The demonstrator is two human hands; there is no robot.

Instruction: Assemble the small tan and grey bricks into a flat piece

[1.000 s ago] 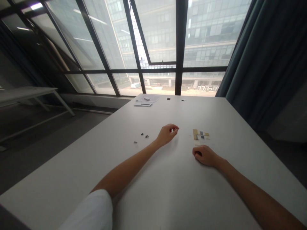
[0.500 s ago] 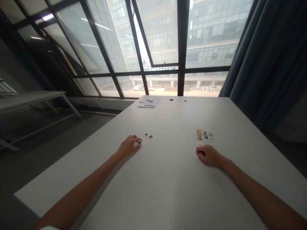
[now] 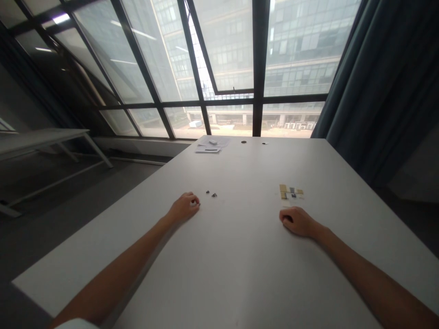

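My left hand [image 3: 185,206] is closed in a pinch at the table's left middle. Thumb and forefinger press on a small dark piece [image 3: 199,204], too small to name its kind. Just beyond those fingertips lie a few similar small dark pieces [image 3: 214,195] and a single one [image 3: 207,192]. My right hand [image 3: 295,221] rests on its side on the white table [image 3: 240,256], fingers curled into a loose fist, with nothing seen in it. Directly beyond it lies a flat group of yellow, grey and clear squares [image 3: 283,188], with a small dark-blue item [image 3: 293,195] on it.
Papers [image 3: 207,149] with a small white object [image 3: 213,143] lie at the table's far left corner. A dark round disc [image 3: 243,142] and a small black-and-white item [image 3: 265,143] sit near the far edge. Windows stand behind, a dark curtain [image 3: 370,91] at right, another table [image 3: 44,137] at left.
My left thumb and forefinger have closed on the small dark piece that lay between them. My right hand stays in place. The view has shifted slightly.
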